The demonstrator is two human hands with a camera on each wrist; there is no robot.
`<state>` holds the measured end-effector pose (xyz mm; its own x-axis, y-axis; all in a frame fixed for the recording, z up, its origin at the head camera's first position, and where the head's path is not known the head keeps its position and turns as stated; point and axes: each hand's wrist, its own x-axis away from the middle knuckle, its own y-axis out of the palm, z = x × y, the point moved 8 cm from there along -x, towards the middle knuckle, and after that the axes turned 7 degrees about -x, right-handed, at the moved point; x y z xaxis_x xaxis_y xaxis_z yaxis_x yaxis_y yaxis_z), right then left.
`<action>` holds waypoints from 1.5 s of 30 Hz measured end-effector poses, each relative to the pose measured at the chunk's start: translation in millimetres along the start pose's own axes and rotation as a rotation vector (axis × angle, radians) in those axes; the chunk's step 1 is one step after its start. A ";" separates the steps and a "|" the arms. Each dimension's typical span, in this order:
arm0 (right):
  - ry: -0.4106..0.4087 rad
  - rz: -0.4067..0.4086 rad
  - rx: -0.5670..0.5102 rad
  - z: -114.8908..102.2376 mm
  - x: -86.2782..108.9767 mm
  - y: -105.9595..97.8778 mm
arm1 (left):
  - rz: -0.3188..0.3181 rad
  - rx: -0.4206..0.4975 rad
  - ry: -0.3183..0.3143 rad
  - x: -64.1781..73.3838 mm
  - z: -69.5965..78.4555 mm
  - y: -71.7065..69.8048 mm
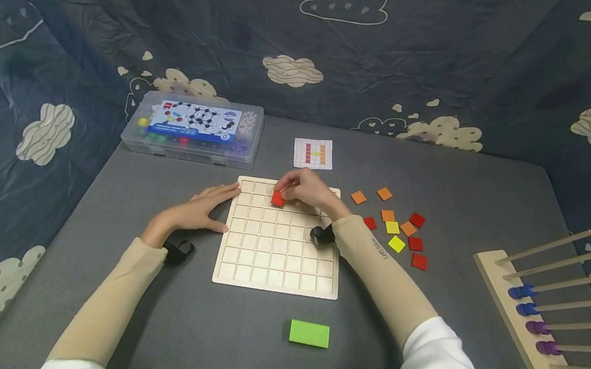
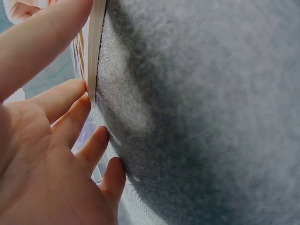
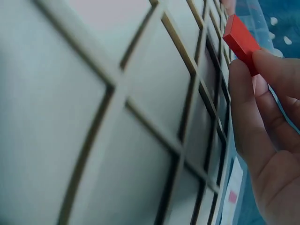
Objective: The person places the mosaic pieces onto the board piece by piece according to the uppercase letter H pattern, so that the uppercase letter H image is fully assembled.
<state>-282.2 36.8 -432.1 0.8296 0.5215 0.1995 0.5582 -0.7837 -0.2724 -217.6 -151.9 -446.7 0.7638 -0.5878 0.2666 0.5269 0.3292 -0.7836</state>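
Observation:
My right hand point(image 1: 306, 188) pinches a red square tile point(image 1: 278, 199) between thumb and fingertips, close over the upper left part of a wooden grid board point(image 1: 277, 260). In the right wrist view the red tile point(image 3: 241, 42) is tilted above the board's raised grid lines. At the board's left edge, my left hand point(image 1: 199, 208) lies with fingers spread; in the left wrist view its fingertips are right at the board's side point(image 2: 96, 56). Beyond the board is a small pattern card point(image 1: 312, 153) printed with red, yellow and orange squares.
Loose orange point(image 1: 385, 194), red point(image 1: 418, 262) and yellow tiles point(image 1: 396, 243) lie right of the board. A clear plastic molecule kit box point(image 1: 186, 149) stands at the back left. Near the front lies a green block point(image 1: 309, 333). A wooden peg rack point(image 1: 491, 263) sits at the right.

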 end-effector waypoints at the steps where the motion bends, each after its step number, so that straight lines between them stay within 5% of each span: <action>1: -0.005 0.003 0.017 -0.5 -2.2 2.9 | -0.001 0.003 -0.002 0.0 -0.1 0.0; 12: -0.043 0.068 0.315 -9.7 -10.7 19.6 | -0.001 0.015 0.015 1.1 -0.2 -0.3; 20: -0.032 0.051 0.185 -4.0 0.3 7.1 | -0.012 0.015 0.014 0.8 2.2 -0.2; 30: -0.014 0.028 -0.102 21.0 51.8 -60.4 | -0.001 0.018 0.012 3.5 2.8 -0.7; 45: 0.118 0.327 -0.080 75.3 157.0 -175.6 | -0.003 -0.008 0.011 2.7 4.7 0.7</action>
<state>-248.9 281.8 -423.8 0.9541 0.2001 0.2228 0.2570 -0.9291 -0.2661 -213.4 -149.8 -443.9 0.7580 -0.5970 0.2626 0.5259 0.3213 -0.7875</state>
